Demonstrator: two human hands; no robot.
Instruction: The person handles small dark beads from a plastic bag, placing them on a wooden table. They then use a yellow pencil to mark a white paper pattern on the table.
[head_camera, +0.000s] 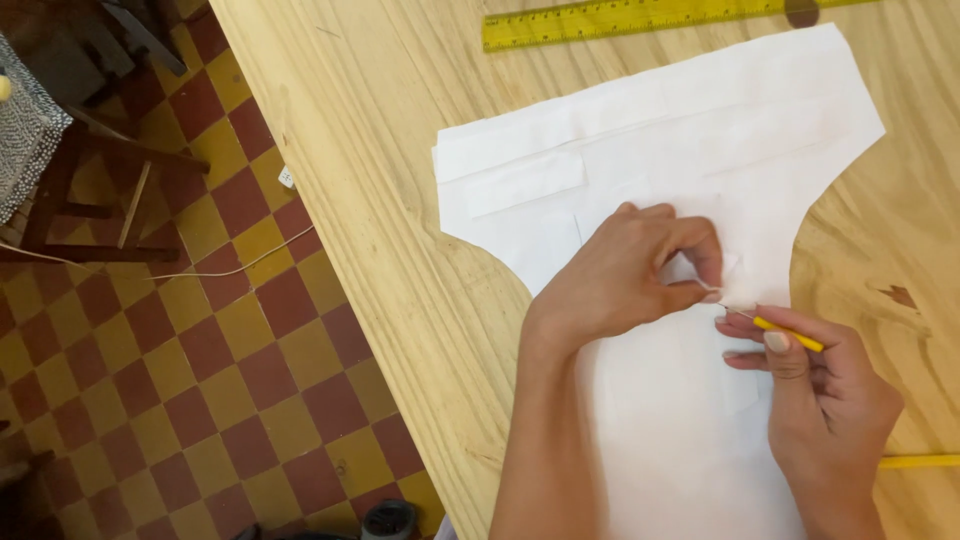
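A white cut fabric piece (660, 150) with sewn-on patches lies flat on a pale wooden table (400, 200). My left hand (625, 275) rests on its middle and pinches a small fold of the cloth between thumb and fingers. My right hand (820, 400) lies just right of that spot and holds a thin yellow-handled tool (788, 333), its fine metal tip touching the cloth beside my left thumb.
A yellow ruler (620, 18) lies along the table's far edge. A second yellow stick (920, 461) pokes out at the right by my wrist. Left of the table's edge is a red and yellow checkered floor with wooden furniture (90, 190) and a thin cord (200, 272).
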